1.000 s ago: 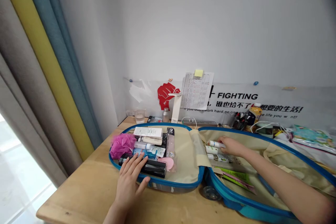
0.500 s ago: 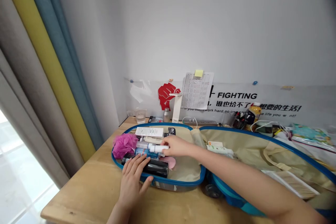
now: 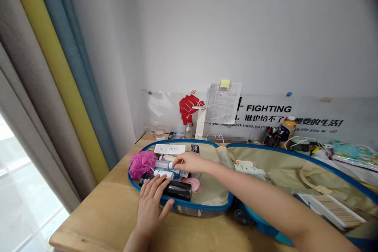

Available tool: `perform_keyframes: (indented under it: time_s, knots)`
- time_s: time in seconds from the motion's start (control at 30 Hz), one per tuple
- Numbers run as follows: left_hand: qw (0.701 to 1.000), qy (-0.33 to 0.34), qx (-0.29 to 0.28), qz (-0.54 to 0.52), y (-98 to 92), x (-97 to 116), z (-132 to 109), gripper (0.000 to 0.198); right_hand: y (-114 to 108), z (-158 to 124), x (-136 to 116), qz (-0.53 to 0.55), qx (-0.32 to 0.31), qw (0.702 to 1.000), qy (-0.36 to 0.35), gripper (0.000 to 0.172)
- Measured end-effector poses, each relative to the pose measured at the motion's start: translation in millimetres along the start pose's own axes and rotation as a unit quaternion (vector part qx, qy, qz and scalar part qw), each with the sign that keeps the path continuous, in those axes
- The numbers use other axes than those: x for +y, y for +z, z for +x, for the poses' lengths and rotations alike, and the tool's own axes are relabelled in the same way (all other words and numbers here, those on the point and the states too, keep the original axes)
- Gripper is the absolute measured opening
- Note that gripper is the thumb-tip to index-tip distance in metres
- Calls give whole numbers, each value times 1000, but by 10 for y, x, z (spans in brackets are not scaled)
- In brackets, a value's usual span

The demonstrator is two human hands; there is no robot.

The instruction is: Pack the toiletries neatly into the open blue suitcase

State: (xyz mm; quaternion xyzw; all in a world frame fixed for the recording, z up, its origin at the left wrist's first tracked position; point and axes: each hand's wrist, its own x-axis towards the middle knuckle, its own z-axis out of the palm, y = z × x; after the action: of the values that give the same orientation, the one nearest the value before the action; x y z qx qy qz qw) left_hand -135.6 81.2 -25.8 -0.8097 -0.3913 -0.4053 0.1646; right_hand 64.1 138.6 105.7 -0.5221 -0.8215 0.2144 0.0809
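Observation:
My left hand [image 3: 152, 201] lies with fingers spread over a black cylindrical bottle [image 3: 178, 190] at the suitcase's near edge. Its fingertips reach a small white bottle [image 3: 162, 173]. Thumb and fingers of my right hand [image 3: 189, 163] pinch at the white cap of a small clear bottle [image 3: 164, 164]. Around them in the open blue-rimmed suitcase [image 3: 211, 206] are a magenta bath puff [image 3: 143, 164], a white box [image 3: 169, 149], a pink round item [image 3: 192, 183] and a blue bottle, partly hidden.
The suitcase's other half holds a white tube [image 3: 249, 169] and a brush-like item with pale bristles [image 3: 336, 206]. Behind stand a glass of water [image 3: 160, 132], a metallic bottle [image 3: 189, 130], a white lamp [image 3: 200, 123] and a pen holder [image 3: 270, 138]. Curtains hang at left.
The small white bottle has moved left and nearer, out of my right hand, and now lies by my left fingertips. My right hand has shifted left to the clear bottle's cap.

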Motion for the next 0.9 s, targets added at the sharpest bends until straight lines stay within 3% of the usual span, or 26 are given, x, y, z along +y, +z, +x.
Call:
perform_keyframes:
  time_s: [0.2, 0.33, 0.43, 0.53, 0.7, 0.9]
  knots:
    - [1000, -1, -1, -4, -6, 4, 2, 43, -754, -532, 865, -27, 81, 989, 119, 33]
    - [1000, -8, 7, -11, 1, -3, -5, 40, -998, -1125, 1536, -78, 76, 970, 218, 26]
    - [1000, -9, 12, -16, 1, -7, -6, 40, -939, -1502, 1887, -93, 30, 957, 273, 21]
    - [1000, -6, 15, -16, -5, -9, 2, 40, -783, -1691, 2092, -91, 4, 951, 296, 19]
    - [1000, -1, 14, -9, -9, -13, 9, 39, -569, -1659, 2289, -73, -5, 950, 302, 41]
    - [1000, -4, 6, -7, -11, -17, 2, 40, -474, -1573, 2482, -53, -21, 948, 312, 30]
